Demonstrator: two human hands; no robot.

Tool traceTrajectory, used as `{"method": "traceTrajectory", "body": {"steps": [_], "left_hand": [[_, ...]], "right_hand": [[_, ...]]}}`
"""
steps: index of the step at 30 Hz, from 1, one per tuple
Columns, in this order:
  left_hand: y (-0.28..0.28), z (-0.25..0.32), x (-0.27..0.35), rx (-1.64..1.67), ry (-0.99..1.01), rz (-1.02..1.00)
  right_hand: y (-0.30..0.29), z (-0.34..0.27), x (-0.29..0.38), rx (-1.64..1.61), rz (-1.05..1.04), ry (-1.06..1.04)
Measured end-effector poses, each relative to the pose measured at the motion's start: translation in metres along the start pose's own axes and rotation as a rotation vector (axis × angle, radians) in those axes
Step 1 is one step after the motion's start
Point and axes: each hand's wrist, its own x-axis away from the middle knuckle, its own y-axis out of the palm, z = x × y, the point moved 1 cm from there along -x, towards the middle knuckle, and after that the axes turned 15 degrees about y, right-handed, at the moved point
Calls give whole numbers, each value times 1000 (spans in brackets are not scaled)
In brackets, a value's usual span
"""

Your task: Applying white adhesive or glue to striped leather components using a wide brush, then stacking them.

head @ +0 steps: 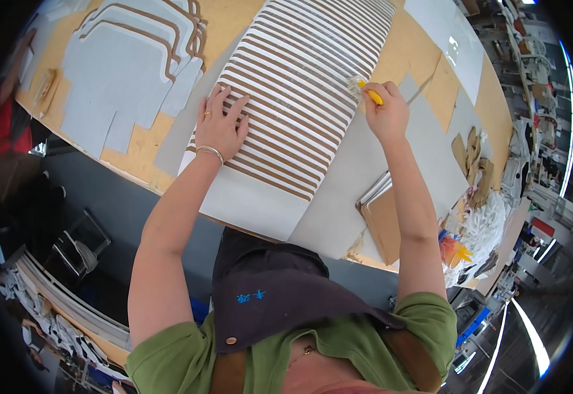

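Before me lies a long row of overlapping white sheets (252, 212), fanned so that their brown edges show as stripes. My left hand (222, 123) rests on the left side of the row with its fingers spread, pressing the sheets. In my right hand (387, 111) is a brush (371, 93) with a yellow handle. Its pale bristles touch the right edge of the striped row. Wet-looking streaks run along the middle of the stripes.
Grey cut panels with brown edges (119, 74) are stacked at the table's far left. Brown board pieces (382, 221) lie near my right forearm. White scraps (483, 226) and a yellow-and-orange object (456, 251) sit at the right edge. A person in red (8, 123) stands left.
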Motion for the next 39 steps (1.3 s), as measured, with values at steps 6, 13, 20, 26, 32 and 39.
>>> {"method": "traceTrajectory", "body": {"steps": [6,13,20,26,32,39], "left_hand": [[1,-5,5,-9,-24,-19],[4,-2,2,52,-32,-15],[3,-4,2,102,-36,4],[-1,-6,10,84,-42,138],[-2,-4,8,153,-75,143],[-2,-7,11,209,-83,174]], "right_hand": [[20,-53,43,-189,-442,-92],[32,-27,-14,-248,-4,-121],[42,-63,-67,-192,-66,107],[54,-145,-14,-277,-287,-481],[80,-157,-53,-136,-53,-412],[93,-170,-75,-111,-121,-304]]}}
